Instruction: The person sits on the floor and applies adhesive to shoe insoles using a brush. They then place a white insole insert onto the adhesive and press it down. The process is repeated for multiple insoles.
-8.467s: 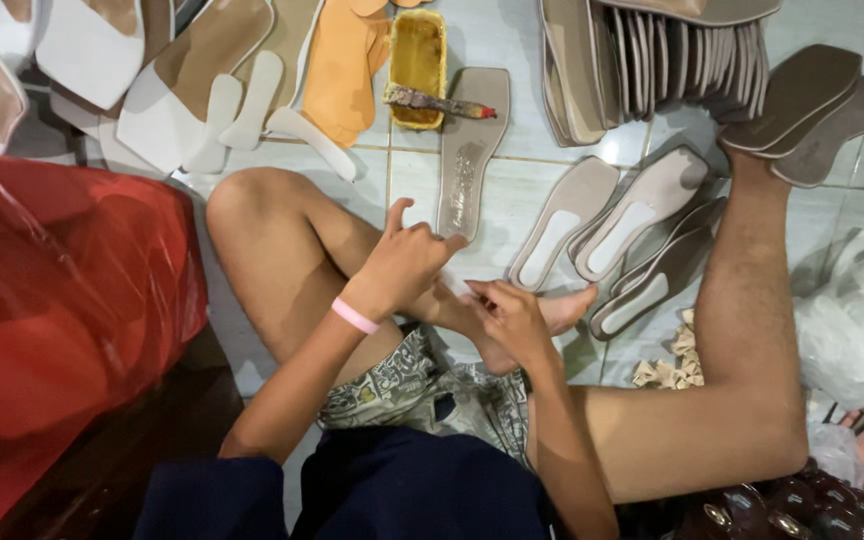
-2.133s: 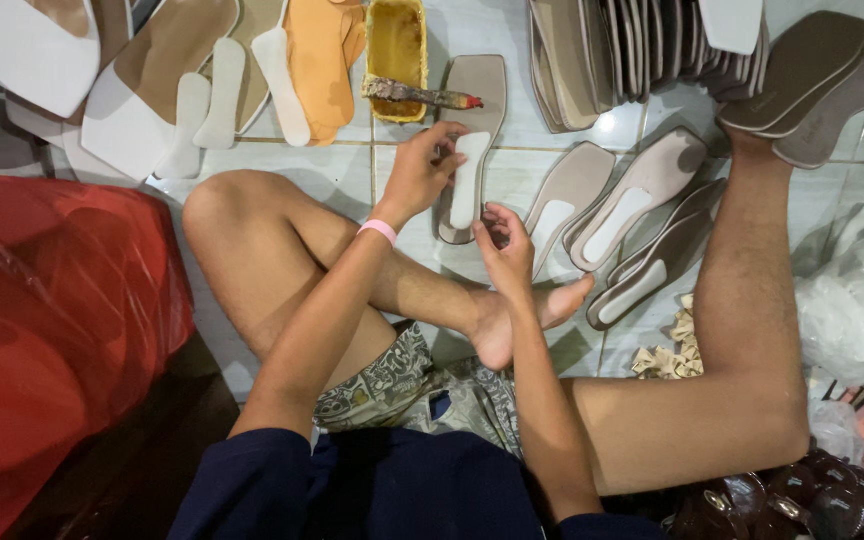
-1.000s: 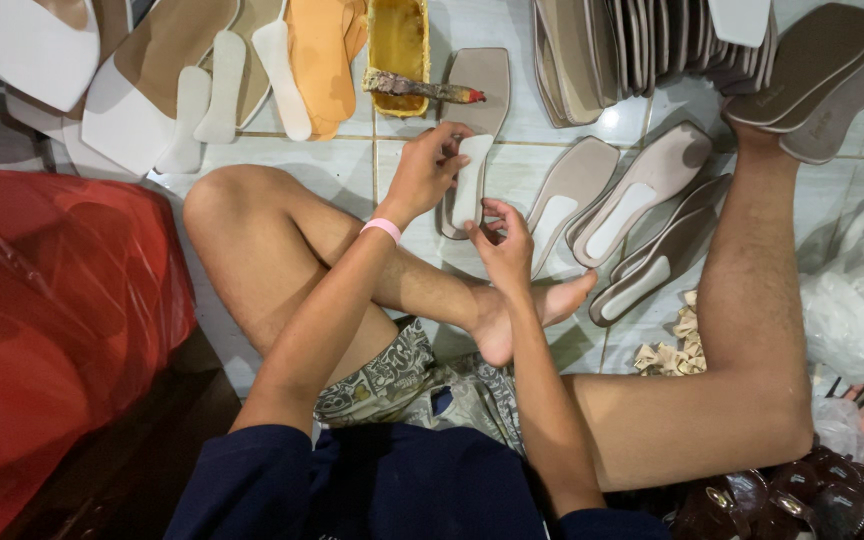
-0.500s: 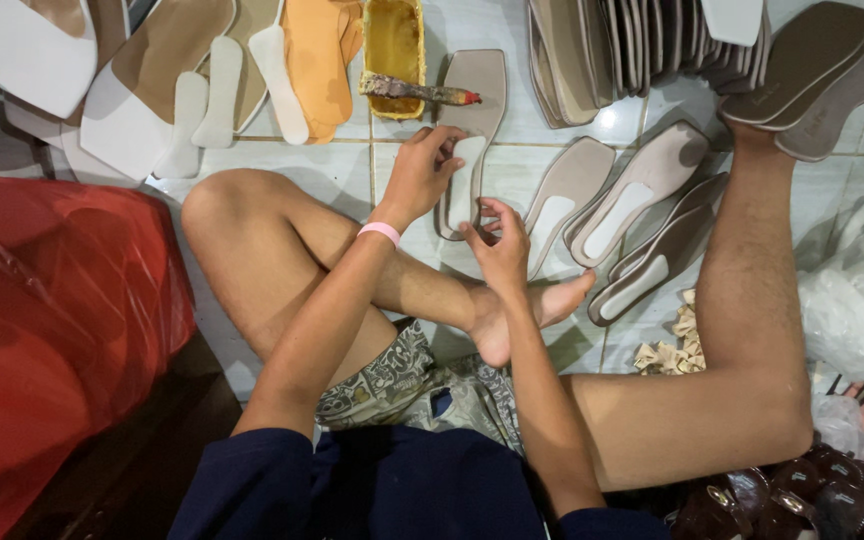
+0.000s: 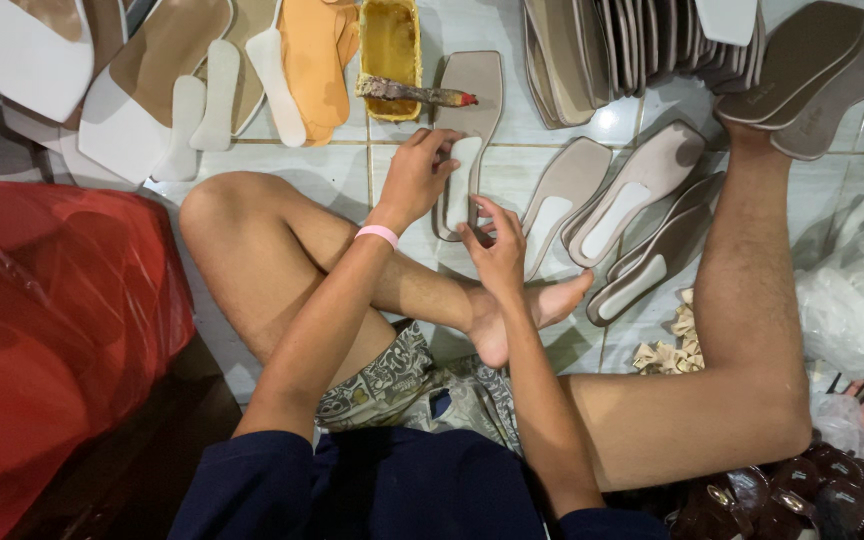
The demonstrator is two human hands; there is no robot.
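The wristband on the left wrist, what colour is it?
Pink; the wristband shows clearly in the head view.
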